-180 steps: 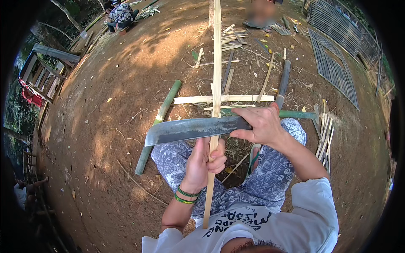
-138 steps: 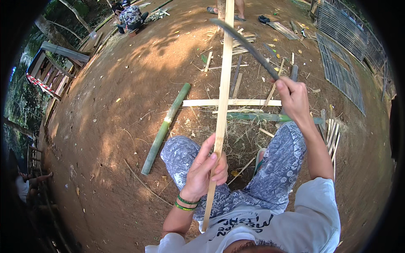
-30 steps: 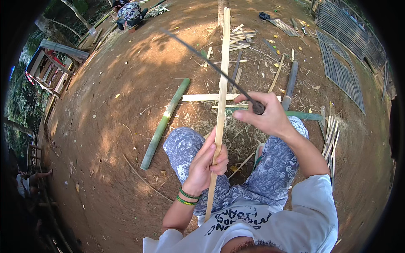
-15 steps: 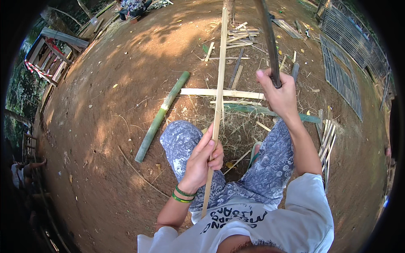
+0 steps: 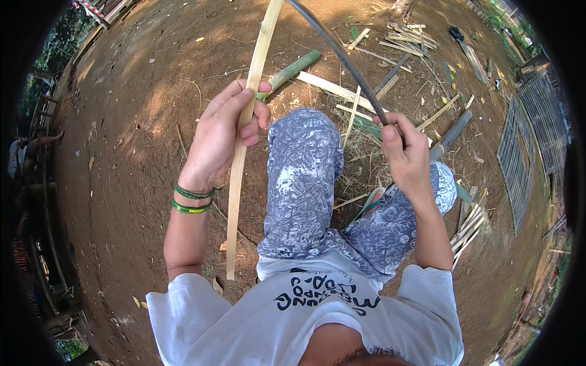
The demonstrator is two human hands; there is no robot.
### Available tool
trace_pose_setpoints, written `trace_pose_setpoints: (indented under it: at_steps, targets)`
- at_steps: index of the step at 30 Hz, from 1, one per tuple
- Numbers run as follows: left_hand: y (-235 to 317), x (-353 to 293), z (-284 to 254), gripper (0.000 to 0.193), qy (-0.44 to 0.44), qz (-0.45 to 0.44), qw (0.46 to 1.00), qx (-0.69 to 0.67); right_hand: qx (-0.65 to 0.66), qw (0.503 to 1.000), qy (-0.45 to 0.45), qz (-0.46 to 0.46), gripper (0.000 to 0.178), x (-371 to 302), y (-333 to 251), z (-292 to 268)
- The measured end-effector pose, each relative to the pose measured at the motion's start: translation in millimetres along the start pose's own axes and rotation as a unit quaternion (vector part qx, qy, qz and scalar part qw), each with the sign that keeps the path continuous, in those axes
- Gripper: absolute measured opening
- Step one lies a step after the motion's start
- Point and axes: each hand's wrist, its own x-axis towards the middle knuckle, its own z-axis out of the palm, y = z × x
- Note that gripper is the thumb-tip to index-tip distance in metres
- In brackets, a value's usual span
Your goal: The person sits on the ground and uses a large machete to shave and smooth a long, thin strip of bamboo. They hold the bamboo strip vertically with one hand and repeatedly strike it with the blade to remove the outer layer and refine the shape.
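Note:
My left hand (image 5: 213, 131) is closed round a long, flat, pale bamboo strip (image 5: 235, 201). The strip stands left of my knee; its upper end runs out of the picture and its lower end hangs beside my shirt. In my right hand (image 5: 408, 152) is the end of a long, dark, slightly curved blade-like tool (image 5: 342, 58). It slants up and left, and its far end meets the top edge of the picture near the strip. Whether the two touch there, I cannot tell.
A green bamboo pole (image 5: 292, 72) lies beyond my left hand. Split slats (image 5: 329, 85) and a pile of strips (image 5: 412, 39) are on the dirt ahead. More thin strips (image 5: 467, 235) lie at my right. Slatted bamboo panels (image 5: 516, 161) rest at the far right.
My left hand has moved left and up with the bamboo strip, off my lap. The dark tool now tilts left instead of standing nearly upright. My view and body have turned.

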Motion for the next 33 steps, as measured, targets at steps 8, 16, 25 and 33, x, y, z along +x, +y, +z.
trace_pose_setpoints:
  at_steps: [8,16,25,33]
  targets:
    - [-77.9,-60.5,21.3,0.031,-0.099,-0.150,0.981,0.071,-0.120,0.990,-0.057,-0.044,0.052,-27.6,-2.7,17.7]
    - [-91.8,-55.9,59.5,0.032,0.014,-0.009,0.990,0.141,-0.208,0.964,-0.119,-0.114,0.061,-23.6,0.9,53.6]
    - [-87.4,-59.4,60.3,0.035,0.056,-0.035,0.980,0.186,-0.261,0.943,-0.121,-0.169,0.065,-7.1,1.5,60.7]
    - [-100.4,-67.3,51.2,0.035,0.057,0.002,0.970,0.235,-0.252,0.942,-0.116,-0.189,0.066,-13.3,4.5,61.7]
